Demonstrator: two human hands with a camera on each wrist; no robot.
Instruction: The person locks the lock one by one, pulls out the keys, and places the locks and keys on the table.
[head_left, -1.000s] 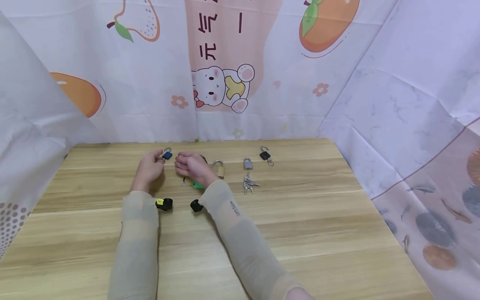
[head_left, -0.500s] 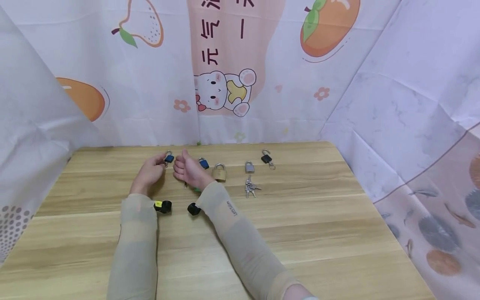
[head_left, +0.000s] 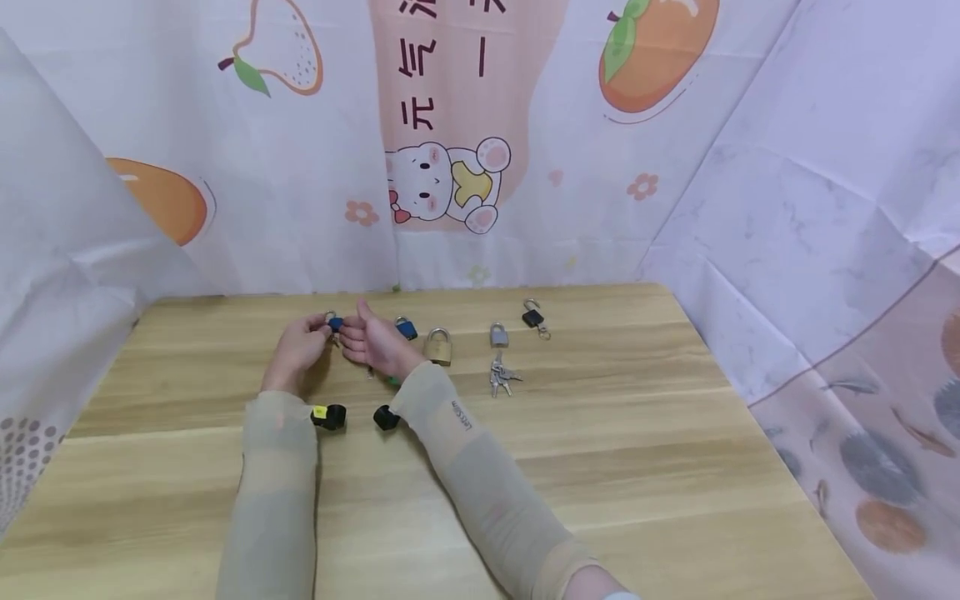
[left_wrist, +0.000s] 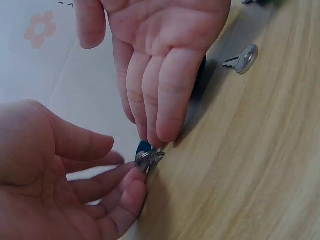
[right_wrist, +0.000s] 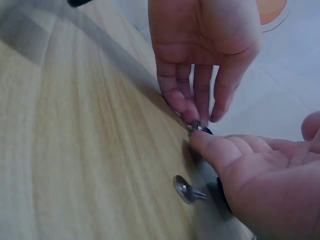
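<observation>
A small blue padlock (head_left: pixel 335 322) with a key lies on the table near the back left, between my two hands. My left hand (head_left: pixel 297 346) is on its left side, the bent fingertips touching it and the thumb held apart in the left wrist view. From the other side my right hand (head_left: pixel 381 343) reaches in with straight fingers, its fingertips against the padlock. The bunched keys (left_wrist: pixel 151 159) show beside the left fingertips. Part of the padlock is hidden behind the fingers. A second blue padlock (head_left: pixel 407 328) sits just behind the right hand.
To the right stand a brass padlock (head_left: pixel 438 347) and a silver padlock (head_left: pixel 498 335), with a bunch of keys (head_left: pixel 501 377) before the latter. Farther right lies a black padlock (head_left: pixel 533 318) with its shackle unlocked. A loose key (left_wrist: pixel 246 59) lies near the right hand. A printed curtain (head_left: pixel 300 208) borders the table's back.
The right hand has shifted left until its fingertips meet the blue padlock. That padlock has turned and slid slightly toward the front. The left hand has stayed nearly in place.
</observation>
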